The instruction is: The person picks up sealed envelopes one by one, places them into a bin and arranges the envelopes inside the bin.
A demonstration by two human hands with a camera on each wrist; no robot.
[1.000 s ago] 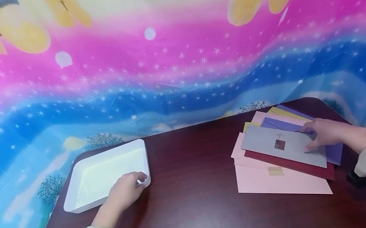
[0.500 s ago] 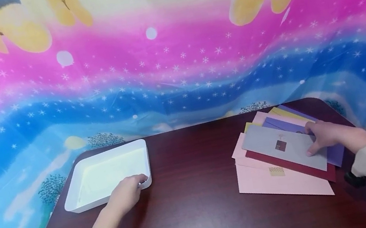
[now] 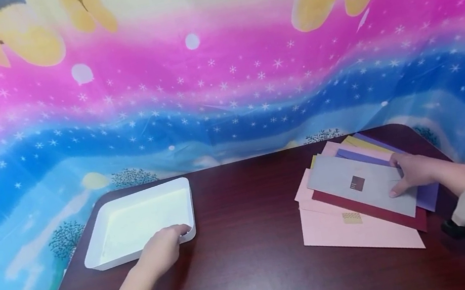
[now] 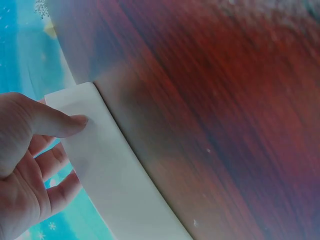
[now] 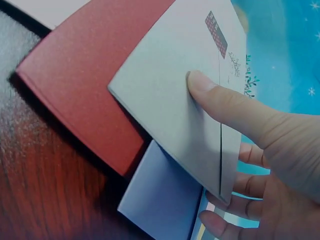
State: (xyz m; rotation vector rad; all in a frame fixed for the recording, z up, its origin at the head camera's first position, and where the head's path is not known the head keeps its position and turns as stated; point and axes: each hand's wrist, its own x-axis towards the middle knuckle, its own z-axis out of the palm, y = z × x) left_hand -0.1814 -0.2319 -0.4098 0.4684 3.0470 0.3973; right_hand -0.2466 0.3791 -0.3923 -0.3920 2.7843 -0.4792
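My left hand grips the near right corner of a shallow white tray. In the left wrist view the thumb lies on the outer face of the tray wall, with the other fingers on the inner side. At the right, my right hand pinches the right end of a grey envelope, thumb on its top face and fingers beneath. The grey envelope tops a fanned pile. Below it show a dark red envelope, a purple envelope and a pink envelope.
More pink, yellow and purple envelopes stick out at the back of the pile. The dark brown table has rounded back corners. A colourful printed cloth hangs behind and around it.
The tray and my left hand have shifted slightly right. The grey envelope's far edge has lifted and covers more of the purple envelope behind; my right hand now holds its end.
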